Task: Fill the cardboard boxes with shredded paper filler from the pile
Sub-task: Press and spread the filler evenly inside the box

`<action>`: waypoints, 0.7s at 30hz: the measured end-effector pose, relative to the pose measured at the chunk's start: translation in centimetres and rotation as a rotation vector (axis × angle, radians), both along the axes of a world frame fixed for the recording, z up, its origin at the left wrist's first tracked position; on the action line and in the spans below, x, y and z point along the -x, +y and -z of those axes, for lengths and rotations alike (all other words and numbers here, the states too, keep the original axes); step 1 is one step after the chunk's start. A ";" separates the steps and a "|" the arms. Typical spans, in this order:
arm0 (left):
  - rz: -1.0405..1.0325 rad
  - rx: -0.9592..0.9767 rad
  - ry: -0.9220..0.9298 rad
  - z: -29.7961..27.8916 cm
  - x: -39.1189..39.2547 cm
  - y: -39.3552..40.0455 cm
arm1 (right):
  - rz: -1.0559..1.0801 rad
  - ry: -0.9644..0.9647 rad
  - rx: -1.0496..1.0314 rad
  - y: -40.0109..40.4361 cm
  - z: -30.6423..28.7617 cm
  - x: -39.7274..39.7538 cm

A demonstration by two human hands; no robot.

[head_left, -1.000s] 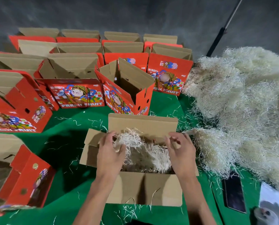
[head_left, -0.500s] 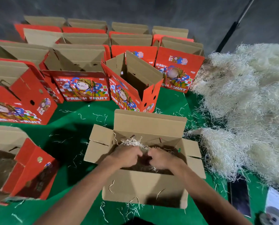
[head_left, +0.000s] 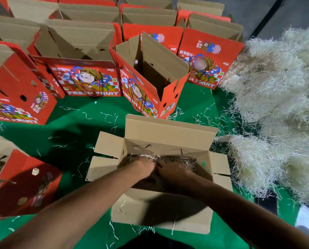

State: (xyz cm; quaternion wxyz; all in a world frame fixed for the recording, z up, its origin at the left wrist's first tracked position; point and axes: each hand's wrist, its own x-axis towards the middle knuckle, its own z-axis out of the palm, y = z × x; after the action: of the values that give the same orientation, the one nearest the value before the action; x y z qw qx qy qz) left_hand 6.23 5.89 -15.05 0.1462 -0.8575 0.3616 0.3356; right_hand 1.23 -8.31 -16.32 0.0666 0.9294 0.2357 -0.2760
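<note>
Item: my left hand point(head_left: 144, 166) and right hand point(head_left: 169, 170), side by side in the open box point(head_left: 168, 137), pressing filler point(head_left: 183, 161) down; grip unclear. Pile point(head_left: 276, 105) right. Next, probably: fetch another handful.

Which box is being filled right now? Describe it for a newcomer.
Start at the big pale pile of shredded paper on the right of the green table. Just left of its near edge sits an open box, with both hands pressed inside. Its near side shows plain brown cardboard, while the boxes behind show red printed fronts.
</note>
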 end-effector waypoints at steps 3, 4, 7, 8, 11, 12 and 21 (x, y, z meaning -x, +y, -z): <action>0.057 -0.021 -0.012 -0.1 -0.4 -0.3 | -0.025 -0.008 -0.021 -0.1 0.4 -0.5; 0.085 -0.055 -0.015 -0.3 -0.3 -0.3 | -0.020 -0.015 -0.047 -0.2 0.5 -0.5; 0.199 -0.168 -0.009 0.2 0.2 -0.6 | 0.033 -0.053 -0.124 -0.7 0.2 -0.2; 0.229 -0.200 -0.006 0.2 0.3 -0.6 | 0.013 -0.071 -0.103 -0.8 0.1 -0.2; 0.244 -0.327 -0.103 0.1 0.4 0.0 | -0.114 -0.068 0.026 -1.1 -0.7 -0.2; 0.204 -0.330 -0.104 0.1 0.5 0.4 | -0.174 -0.052 0.077 -1.2 -1.3 -0.1; 0.081 -0.089 -0.035 -5.7 0.8 1.6 | -0.156 0.015 0.005 -0.5 -5.6 0.0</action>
State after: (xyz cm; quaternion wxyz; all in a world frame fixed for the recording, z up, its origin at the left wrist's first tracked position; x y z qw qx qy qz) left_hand 5.46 7.50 -9.39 0.2040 -0.8406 0.3778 0.3302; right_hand 1.25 -8.79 -10.75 0.0885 0.9060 0.3071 -0.2775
